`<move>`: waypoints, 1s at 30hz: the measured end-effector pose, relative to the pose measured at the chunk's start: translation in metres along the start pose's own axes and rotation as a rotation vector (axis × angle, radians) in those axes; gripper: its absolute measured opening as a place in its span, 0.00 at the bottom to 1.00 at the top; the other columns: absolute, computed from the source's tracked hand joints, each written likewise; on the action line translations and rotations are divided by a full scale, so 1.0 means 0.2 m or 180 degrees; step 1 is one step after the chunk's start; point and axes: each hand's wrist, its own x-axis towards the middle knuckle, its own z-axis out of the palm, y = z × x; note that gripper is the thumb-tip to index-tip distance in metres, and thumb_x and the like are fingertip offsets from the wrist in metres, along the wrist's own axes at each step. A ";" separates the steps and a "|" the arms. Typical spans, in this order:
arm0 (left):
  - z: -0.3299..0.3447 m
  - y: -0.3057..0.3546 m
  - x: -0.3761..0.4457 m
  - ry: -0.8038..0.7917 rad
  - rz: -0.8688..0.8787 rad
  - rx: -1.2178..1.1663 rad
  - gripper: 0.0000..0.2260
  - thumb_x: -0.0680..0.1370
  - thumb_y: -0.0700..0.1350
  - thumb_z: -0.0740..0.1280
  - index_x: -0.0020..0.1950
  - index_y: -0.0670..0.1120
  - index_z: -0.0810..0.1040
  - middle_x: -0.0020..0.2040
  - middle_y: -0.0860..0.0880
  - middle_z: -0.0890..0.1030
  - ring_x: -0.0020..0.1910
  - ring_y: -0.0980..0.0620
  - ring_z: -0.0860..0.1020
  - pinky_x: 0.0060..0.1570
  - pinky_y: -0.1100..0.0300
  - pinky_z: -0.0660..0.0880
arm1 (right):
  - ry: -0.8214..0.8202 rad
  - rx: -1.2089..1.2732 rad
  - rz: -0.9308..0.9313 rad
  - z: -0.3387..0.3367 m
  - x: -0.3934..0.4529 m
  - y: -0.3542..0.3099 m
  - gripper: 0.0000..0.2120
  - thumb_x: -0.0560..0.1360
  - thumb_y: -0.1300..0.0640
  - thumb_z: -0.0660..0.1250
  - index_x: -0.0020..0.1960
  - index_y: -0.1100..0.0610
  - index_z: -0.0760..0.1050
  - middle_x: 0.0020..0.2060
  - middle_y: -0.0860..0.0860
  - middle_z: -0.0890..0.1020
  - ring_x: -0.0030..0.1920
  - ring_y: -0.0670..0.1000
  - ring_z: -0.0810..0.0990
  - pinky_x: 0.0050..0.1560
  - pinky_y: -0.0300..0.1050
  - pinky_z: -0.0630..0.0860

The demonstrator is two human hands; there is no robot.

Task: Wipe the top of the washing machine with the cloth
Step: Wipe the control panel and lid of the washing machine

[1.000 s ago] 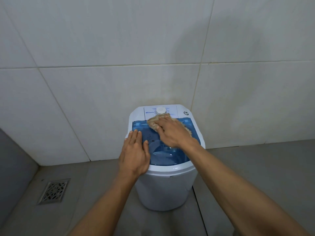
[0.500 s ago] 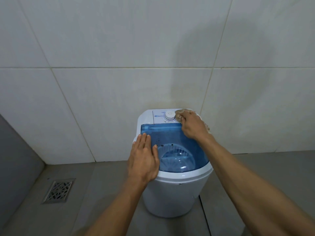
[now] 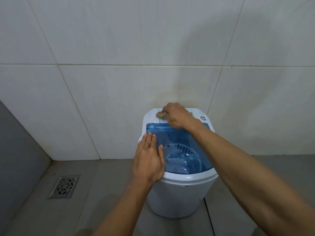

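Cloth (image 3: pixel 160 114) bunched under right hand (image 3: pixel 175 116), fingers clenched on it, pressed to white control panel at back of washing machine (image 3: pixel 180 198), likely scrubbing there. Left hand (image 3: pixel 149 160) flat, fingers released, on blue lid (image 3: pixel 196 143) edge, probably steadying the machine. Floor drain (image 3: pixel 64 186) well left.

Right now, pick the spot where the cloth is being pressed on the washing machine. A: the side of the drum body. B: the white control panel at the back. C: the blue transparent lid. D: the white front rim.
B: the right hand bunches the cloth against the white control panel at the back, while the left hand lies flat on the blue lid.
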 end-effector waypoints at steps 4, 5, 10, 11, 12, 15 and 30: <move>0.01 -0.01 0.00 0.0017 0.0045 0.0033 0.24 0.83 0.51 0.52 0.77 0.42 0.61 0.78 0.45 0.60 0.78 0.49 0.55 0.77 0.53 0.52 | 0.0257 -0.0257 -0.0393 0.06 -0.09 0.01 0.10 0.78 0.63 0.59 0.56 0.61 0.77 0.52 0.56 0.78 0.53 0.58 0.75 0.54 0.53 0.72; 0.01 -0.02 0.00 0.0014 0.0041 0.0039 0.24 0.83 0.51 0.52 0.76 0.42 0.61 0.78 0.45 0.61 0.78 0.49 0.55 0.77 0.53 0.52 | 0.0263 -0.0164 -0.0493 0.06 -0.12 0.03 0.10 0.79 0.63 0.59 0.56 0.61 0.77 0.53 0.56 0.78 0.53 0.58 0.75 0.55 0.53 0.72; 0.01 -0.02 -0.01 0.0002 0.0068 0.0050 0.24 0.83 0.51 0.52 0.76 0.42 0.62 0.78 0.45 0.61 0.78 0.49 0.55 0.77 0.53 0.52 | 0.0129 0.0498 -0.0665 0.09 -0.27 0.13 0.15 0.82 0.57 0.58 0.65 0.55 0.77 0.56 0.54 0.78 0.56 0.54 0.74 0.60 0.50 0.70; 0.01 -0.01 -0.01 0.0015 0.0078 0.0040 0.24 0.83 0.51 0.52 0.76 0.42 0.61 0.78 0.45 0.61 0.78 0.49 0.55 0.77 0.54 0.51 | 0.0116 0.0541 -0.0610 0.08 -0.29 0.15 0.15 0.82 0.56 0.57 0.66 0.54 0.76 0.55 0.53 0.79 0.56 0.53 0.74 0.61 0.49 0.68; 0.01 -0.01 -0.01 0.0032 0.0087 0.0034 0.24 0.83 0.51 0.52 0.76 0.41 0.61 0.78 0.45 0.61 0.78 0.49 0.55 0.77 0.54 0.50 | 0.0131 0.0563 -0.0548 0.07 -0.31 0.17 0.15 0.82 0.55 0.57 0.66 0.53 0.76 0.55 0.52 0.79 0.55 0.52 0.73 0.60 0.48 0.67; 0.01 0.01 -0.01 0.0072 0.0111 0.0018 0.25 0.82 0.51 0.51 0.76 0.41 0.61 0.78 0.44 0.61 0.78 0.49 0.55 0.77 0.57 0.48 | 0.0350 0.0574 -0.0389 0.07 -0.34 0.25 0.15 0.81 0.55 0.58 0.64 0.53 0.78 0.55 0.51 0.81 0.55 0.53 0.75 0.59 0.47 0.67; 0.01 -0.01 0.00 0.0110 0.0112 -0.0019 0.26 0.81 0.52 0.50 0.75 0.40 0.64 0.77 0.43 0.64 0.77 0.47 0.58 0.77 0.52 0.54 | 0.0786 0.1601 0.0635 0.03 -0.09 0.03 0.15 0.82 0.54 0.56 0.52 0.53 0.82 0.55 0.50 0.84 0.56 0.51 0.79 0.54 0.42 0.70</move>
